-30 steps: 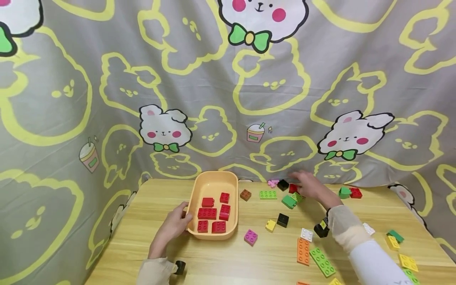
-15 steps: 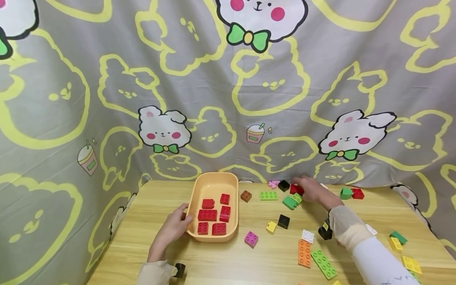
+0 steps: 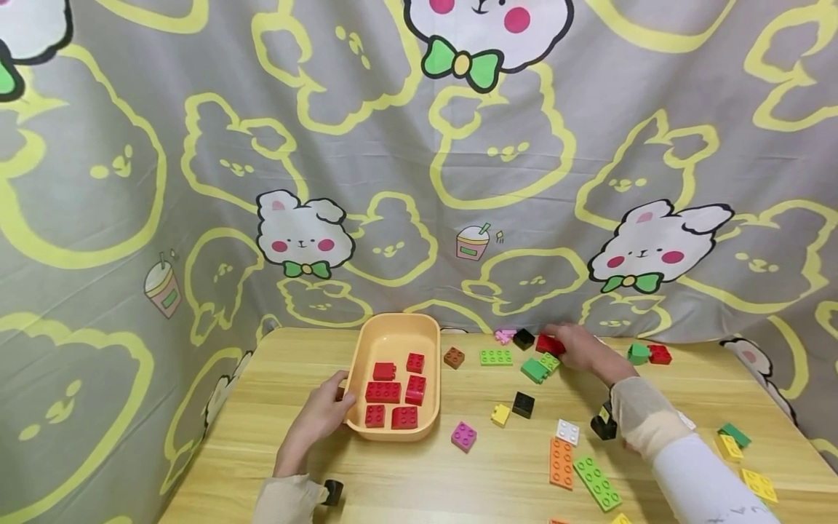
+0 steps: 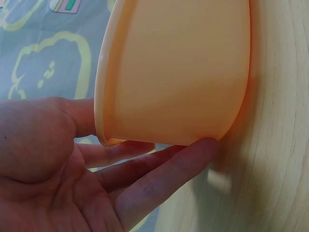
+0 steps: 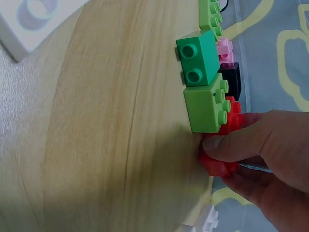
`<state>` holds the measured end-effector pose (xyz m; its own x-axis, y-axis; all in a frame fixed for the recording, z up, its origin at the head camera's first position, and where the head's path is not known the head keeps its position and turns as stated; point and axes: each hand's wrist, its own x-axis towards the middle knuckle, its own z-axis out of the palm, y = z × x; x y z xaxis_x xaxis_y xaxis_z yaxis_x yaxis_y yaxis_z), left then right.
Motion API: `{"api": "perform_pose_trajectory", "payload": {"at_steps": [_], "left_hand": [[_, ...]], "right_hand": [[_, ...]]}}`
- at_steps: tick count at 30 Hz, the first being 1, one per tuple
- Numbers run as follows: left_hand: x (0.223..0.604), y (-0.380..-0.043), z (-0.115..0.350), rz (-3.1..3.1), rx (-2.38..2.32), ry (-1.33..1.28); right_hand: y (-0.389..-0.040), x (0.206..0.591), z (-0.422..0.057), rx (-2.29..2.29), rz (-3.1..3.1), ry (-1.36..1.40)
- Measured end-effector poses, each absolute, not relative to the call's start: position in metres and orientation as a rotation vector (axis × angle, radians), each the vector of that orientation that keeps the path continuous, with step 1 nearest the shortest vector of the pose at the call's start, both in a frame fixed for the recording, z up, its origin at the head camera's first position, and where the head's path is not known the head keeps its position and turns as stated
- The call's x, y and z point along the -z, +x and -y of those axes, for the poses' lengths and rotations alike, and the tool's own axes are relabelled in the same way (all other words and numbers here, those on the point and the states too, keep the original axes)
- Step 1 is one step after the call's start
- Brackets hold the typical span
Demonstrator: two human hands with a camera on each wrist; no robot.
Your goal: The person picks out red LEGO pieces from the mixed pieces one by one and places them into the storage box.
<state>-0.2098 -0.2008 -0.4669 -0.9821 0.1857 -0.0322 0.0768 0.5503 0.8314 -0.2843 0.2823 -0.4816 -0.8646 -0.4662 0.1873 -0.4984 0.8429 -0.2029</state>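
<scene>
At the tray's left side, my left hand (image 3: 326, 405) holds the orange plastic tray (image 3: 393, 327) by its rim. In the left wrist view the thumb lies over the rim and the fingers (image 4: 166, 176) press against the outer wall. Several red bricks (image 3: 382, 391) lie inside the tray. At the back of the table my right hand (image 3: 583, 348) pinches a red toy brick (image 5: 219, 166) between thumb and fingers. Directly beside that brick are a light green brick (image 5: 203, 110) and a darker green brick (image 5: 198, 58).
Behind the table hangs a grey patterned curtain (image 3: 393, 145). Black (image 3: 524, 405), yellow (image 3: 500, 415) and magenta bricks (image 3: 463, 437) lie mid-table. An orange plate brick (image 3: 561, 463) is nearer. Another red brick (image 3: 660, 354) sits at the back right.
My right hand has shifted slightly right at the back, and the red brick at its fingertips has moved with it, showing more. The left hand stays on the tray.
</scene>
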Motion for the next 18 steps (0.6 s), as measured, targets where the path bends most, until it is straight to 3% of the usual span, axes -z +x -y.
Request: {"api": "perform_pose_trajectory", "payload": {"at_steps": [18], "left_hand": [[0.466,-0.211,0.2,-2.662,-1.388,0.193]], "right_hand": [[-0.278,0.428,-0.227,-0.306,2.734,0.853]]}}
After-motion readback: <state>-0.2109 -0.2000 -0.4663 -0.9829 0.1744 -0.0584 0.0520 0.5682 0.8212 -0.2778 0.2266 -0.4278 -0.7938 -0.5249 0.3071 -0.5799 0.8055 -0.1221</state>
